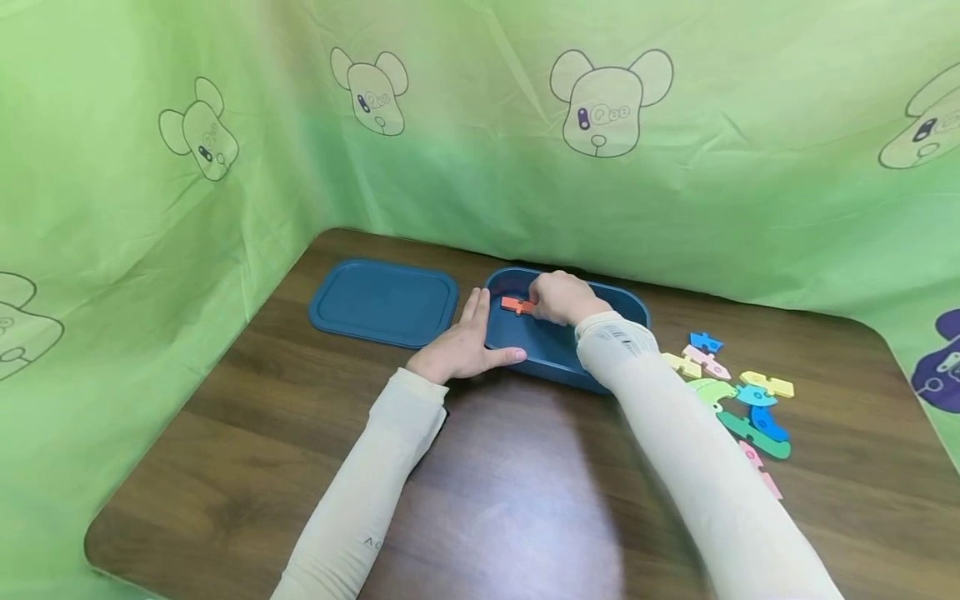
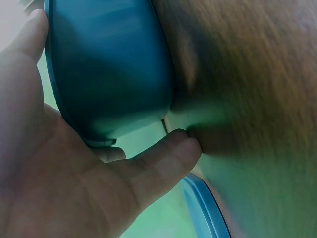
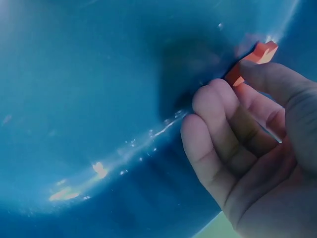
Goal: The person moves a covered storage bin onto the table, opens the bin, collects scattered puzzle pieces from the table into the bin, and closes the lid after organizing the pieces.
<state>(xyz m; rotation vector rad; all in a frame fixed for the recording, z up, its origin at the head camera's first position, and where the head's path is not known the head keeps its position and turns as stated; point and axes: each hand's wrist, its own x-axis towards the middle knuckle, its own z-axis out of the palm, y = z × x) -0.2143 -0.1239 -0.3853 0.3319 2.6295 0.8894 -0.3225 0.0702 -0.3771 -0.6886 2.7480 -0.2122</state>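
Observation:
A dark blue rectangular box (image 1: 540,340) stands uncovered at the back of the table. Inside it, my right hand (image 1: 561,297) pinches an orange puzzle piece (image 1: 512,305) between thumb and index finger. The right wrist view shows the orange piece (image 3: 267,51) low by the box floor, the other fingers bent loosely beside it. My left hand (image 1: 463,346) steadies the box's left end with spread, straight fingers. In the left wrist view, the thumb of the left hand (image 2: 74,173) lies at the box rim while other fingers extend past the corner.
Left of the box lies its flat blue lid (image 1: 384,302). Right of the box, several loose puzzle pieces are scattered, including a green one (image 1: 753,435), a yellow one (image 1: 767,383) and a pink one (image 1: 705,361). A green printed curtain (image 1: 480,192) hangs behind the wooden table (image 1: 247,433).

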